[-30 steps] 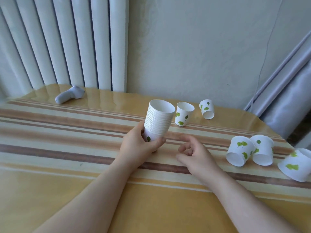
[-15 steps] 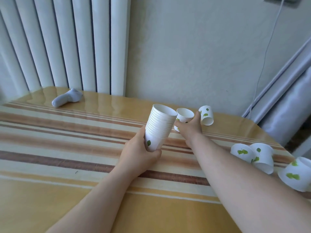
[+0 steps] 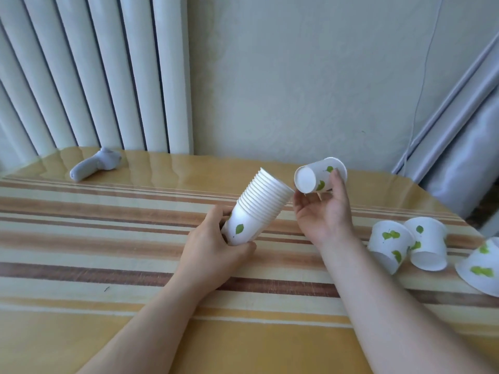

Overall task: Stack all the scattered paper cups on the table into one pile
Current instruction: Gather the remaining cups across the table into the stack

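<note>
My left hand (image 3: 213, 249) grips the bottom of a stack of white paper cups with green leaf prints (image 3: 259, 206); the stack is lifted and tilts to the right, its open top towards my right hand. My right hand (image 3: 324, 209) holds a single paper cup (image 3: 317, 178) on its side just right of the stack's mouth, with its base facing the stack. Three loose cups lie at the right of the striped table (image 3: 108, 265): one (image 3: 388, 244), a second touching it (image 3: 429, 244), and a third at the frame's edge (image 3: 483, 265).
A grey handheld device (image 3: 94, 164) lies at the table's back left. A white radiator (image 3: 94, 76) stands behind the table, a wall runs along the far edge, and grey curtains (image 3: 459, 157) hang at the right.
My right hand reached to the far cups, took one and lifted it off the table, turning it base-first towards the stack. My left hand tipped the stack to the right.
</note>
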`<state>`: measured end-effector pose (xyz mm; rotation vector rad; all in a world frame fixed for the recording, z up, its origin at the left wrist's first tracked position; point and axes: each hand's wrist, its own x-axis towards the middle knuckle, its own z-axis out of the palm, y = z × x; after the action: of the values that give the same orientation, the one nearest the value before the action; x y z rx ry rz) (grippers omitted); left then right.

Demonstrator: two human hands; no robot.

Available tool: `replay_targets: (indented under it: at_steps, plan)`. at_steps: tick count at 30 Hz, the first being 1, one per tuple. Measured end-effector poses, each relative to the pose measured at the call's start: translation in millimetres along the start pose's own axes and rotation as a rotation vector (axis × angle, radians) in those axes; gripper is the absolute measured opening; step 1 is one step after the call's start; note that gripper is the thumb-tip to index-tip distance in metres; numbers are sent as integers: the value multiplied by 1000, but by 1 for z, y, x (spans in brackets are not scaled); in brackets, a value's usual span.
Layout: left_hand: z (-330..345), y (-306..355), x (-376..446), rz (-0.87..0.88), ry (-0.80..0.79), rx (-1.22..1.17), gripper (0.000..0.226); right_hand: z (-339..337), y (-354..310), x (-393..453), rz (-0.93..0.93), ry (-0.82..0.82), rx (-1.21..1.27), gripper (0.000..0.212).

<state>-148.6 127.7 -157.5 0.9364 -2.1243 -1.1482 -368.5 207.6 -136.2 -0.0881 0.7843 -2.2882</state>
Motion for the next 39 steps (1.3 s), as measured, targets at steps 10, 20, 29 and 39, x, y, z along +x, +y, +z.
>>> replay_targets:
  at_steps: [10,20,29,39]
  plan:
    - [-2,3,-2,-5,15,2,54,15,-3,-11,75,-167,-142,31]
    - [-2,3,-2,0,-12,19,54,23,5,-28,-95,-177,-664,57]
    - [-3,1,0,-8,-13,-20,54,26,-42,21,-318,166,-963,65]
    - [0,-7,6,-20,-9,-40,51,-10,-60,144,-268,583,-1433,62]
